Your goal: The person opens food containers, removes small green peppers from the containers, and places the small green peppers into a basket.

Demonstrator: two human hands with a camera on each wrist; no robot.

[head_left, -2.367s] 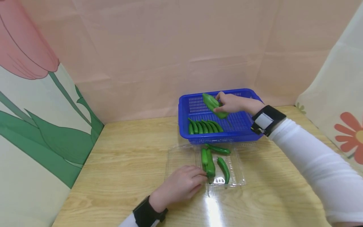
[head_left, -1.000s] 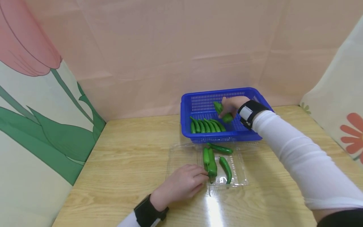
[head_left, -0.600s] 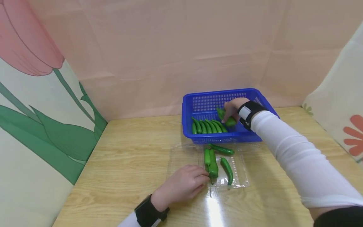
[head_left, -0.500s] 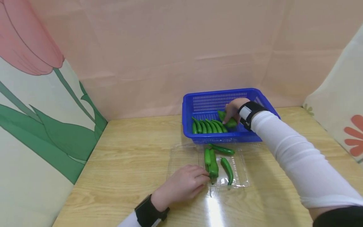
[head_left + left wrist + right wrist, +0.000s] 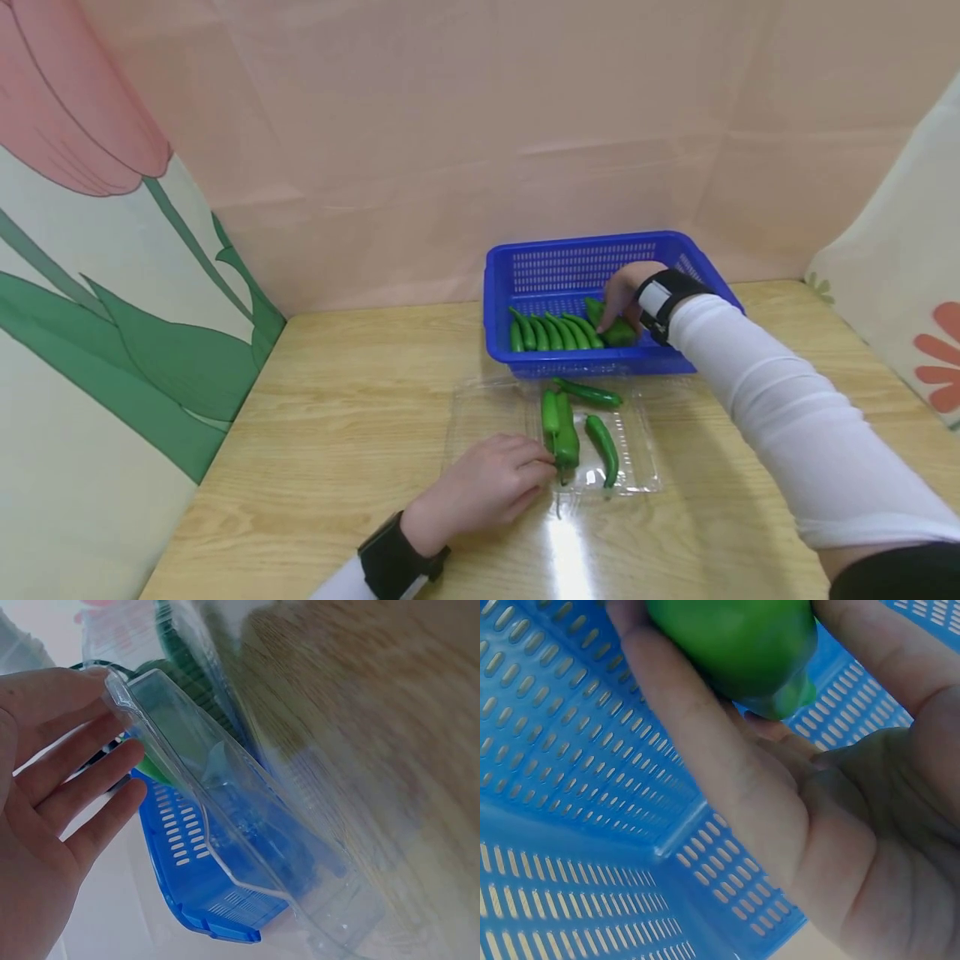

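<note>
- Right hand (image 5: 626, 293) grips a green pepper (image 5: 617, 329) in the blue basket (image 5: 498, 287), at 3 o'clock of the chilli row (image 5: 552, 332);
- Left hand (image 5: 487, 487), fingers spread, touches the clear tray (image 5: 637, 462) at its 9 o'clock edge.

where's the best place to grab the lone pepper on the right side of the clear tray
Pinch the lone pepper across its middle from above. It lies flat and apart from the pair beside the left hand, so both long sides are free; the thin curved tip gives less hold.

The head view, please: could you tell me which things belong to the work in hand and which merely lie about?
In hand:
right hand
green pepper
blue basket
left hand
clear tray

Lying about:
row of peppers
flowered cloth
</note>
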